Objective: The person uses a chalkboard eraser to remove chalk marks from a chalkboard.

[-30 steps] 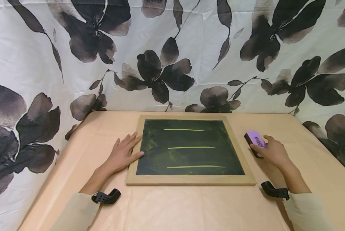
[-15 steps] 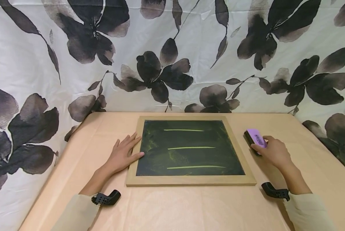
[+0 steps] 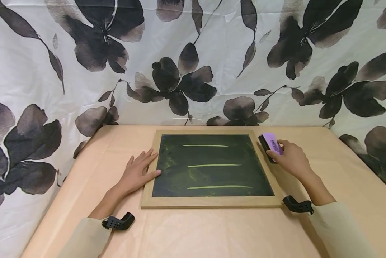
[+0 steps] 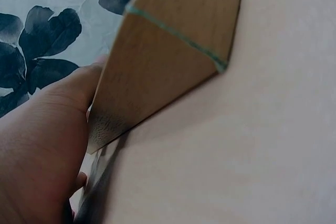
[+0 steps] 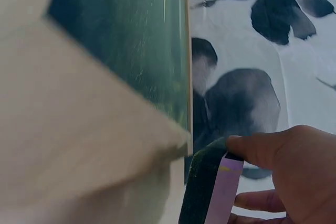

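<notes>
A chalkboard [image 3: 212, 175] in a light wooden frame [image 3: 212, 202] lies on the table, with three yellow chalk lines across its dark face. My left hand [image 3: 136, 172] rests on the frame's left side, fingers spread and thumb reaching to the board's edge. In the left wrist view that hand [image 4: 42, 129] lies beside the wooden frame [image 4: 157, 51]. At the board's right edge, my right hand [image 3: 293, 157] grips a purple chalkboard eraser [image 3: 272, 142] with a dark felt side. The right wrist view shows the thumb and fingers holding the eraser [image 5: 223, 192], felt toward the board.
The table [image 3: 219, 233] has a pale, peach-coloured cover. Behind and beside it hangs a white cloth [image 3: 231, 53] with dark flower prints. Each wrist wears a black camera mount [image 3: 297, 205].
My right hand has moved left with the eraser, from the table beside the board up to the frame's right edge. The left hand has stayed in place.
</notes>
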Tool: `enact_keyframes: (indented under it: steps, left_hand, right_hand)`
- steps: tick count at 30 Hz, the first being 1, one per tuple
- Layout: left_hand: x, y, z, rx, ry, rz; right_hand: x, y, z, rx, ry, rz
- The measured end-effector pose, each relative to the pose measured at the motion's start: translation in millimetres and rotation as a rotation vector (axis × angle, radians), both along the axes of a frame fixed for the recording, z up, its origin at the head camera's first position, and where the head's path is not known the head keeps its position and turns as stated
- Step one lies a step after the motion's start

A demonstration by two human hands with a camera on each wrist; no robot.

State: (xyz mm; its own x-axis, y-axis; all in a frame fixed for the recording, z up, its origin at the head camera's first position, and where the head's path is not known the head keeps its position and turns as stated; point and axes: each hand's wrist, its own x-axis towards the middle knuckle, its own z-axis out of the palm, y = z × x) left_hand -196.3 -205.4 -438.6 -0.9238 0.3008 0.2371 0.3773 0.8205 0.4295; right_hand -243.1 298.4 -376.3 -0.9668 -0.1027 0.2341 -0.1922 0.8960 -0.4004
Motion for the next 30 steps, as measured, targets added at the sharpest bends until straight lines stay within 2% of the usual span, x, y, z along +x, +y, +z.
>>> enact_keyframes:
  steps: [6,15,24,30]
  left_hand:
    - [-3.5,2.5,-2.7,0.007,0.01,0.015]
    - [-7.7,9.8,-4.6,0.007,0.021,0.04]
    - [-7.0,8.3,-5.7,0.01,0.038,0.033]
    - [-8.0,6.6,-5.2,0.005,0.026,0.027]
  right_hand:
    - [-21.0,-24.8,4.9,0.055,-0.039,0.043]
    - [-45.9,-52.8,-2.5,0.085,-0.032,0.109]
    - [-53.9,-66.1,-6.5,0.115,-0.033,0.129]
    - [-61.4,-72.6,-8.2,0.137,0.009,0.12]
